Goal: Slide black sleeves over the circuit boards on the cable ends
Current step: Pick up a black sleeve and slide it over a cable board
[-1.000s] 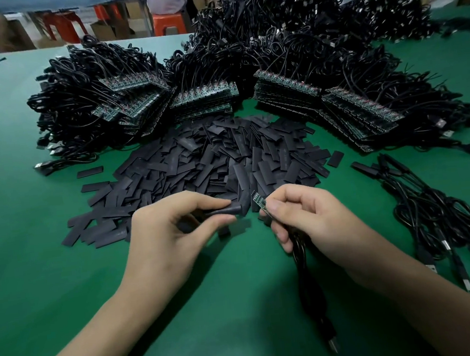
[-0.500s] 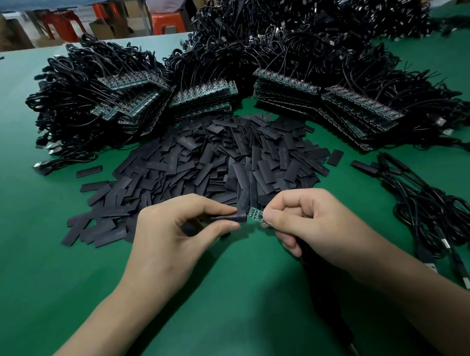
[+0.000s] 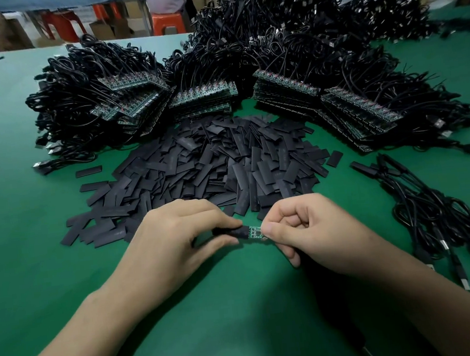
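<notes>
Item, head view: a green tabletop point(image 3: 18, 233) set with cable work. Near the middle of the near edge, the left hand point(image 3: 171, 241) pinched one black sleeve point(image 3: 232, 231) between thumb and forefinger, the other fingers curled loosely behind. The right hand point(image 3: 313, 233) pinched the right end of a small green circuit board point(image 3: 254, 231) between thumb and forefinger, the remaining fingers folded into the palm. Sleeve and board were held level, just above the tabletop and end to end. The sleeve's open mouth met the board's left end; whether the tip had entered could not be told. Most of the board lay bare between the two hands. The board's black cable point(image 3: 362, 345) ran down from under the right hand toward the near edge, half lost in shadow. Beyond the hands, at the tabletop's centre, lay a loose pile of flat black sleeves point(image 3: 212, 162), with a few strays toward the left edge. Behind that pile, in an arc toward the far edge, stood stacked rows of bare circuit boards point(image 3: 203, 100), each wired to heaped black cables point(image 3: 272, 36). Toward the right edge lay a separate bundle of cables point(image 3: 432, 216), their ends sleeved in black and their metal plugs pointing at the near right corner. Past the far edge stood orange stools point(image 3: 167, 22) and cardboard boxes point(image 3: 104, 26).
</notes>
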